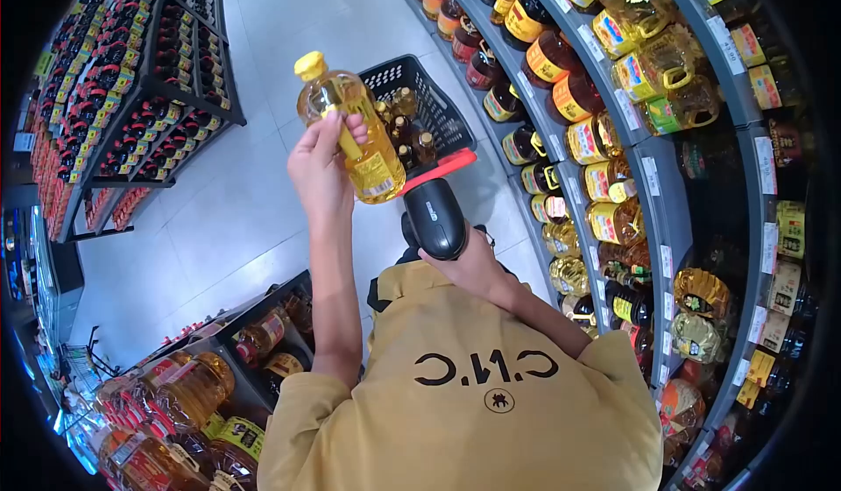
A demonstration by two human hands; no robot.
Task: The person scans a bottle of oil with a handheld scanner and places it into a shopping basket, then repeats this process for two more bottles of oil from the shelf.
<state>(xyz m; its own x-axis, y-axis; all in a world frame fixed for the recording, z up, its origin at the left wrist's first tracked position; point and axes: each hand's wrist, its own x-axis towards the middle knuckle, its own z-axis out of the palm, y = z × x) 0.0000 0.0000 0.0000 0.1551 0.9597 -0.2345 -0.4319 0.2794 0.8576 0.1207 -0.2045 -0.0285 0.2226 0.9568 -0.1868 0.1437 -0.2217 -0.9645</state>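
Tilted in the air, a clear bottle of yellow oil (375,165) with a yellow cap has my left hand (326,154) wrapped round its handle side. Its label with a barcode faces up near the bottle's base. My right hand (473,259) is closed round a black handheld scanner (435,219), whose head points toward the bottle's lower end; its grip is hidden beneath. Beyond both hands is a black basket (451,110) with a red handle (451,169). Several small dark-capped bottles (424,145) stand in the basket.
Curved shelves (644,171) full of oil bottles run along the right. At the left stands a rack (188,88) of dark bottles with red caps. Large oil bottles (193,390) fill a lower-left shelf. Pale floor tiles (272,44) lie between them.
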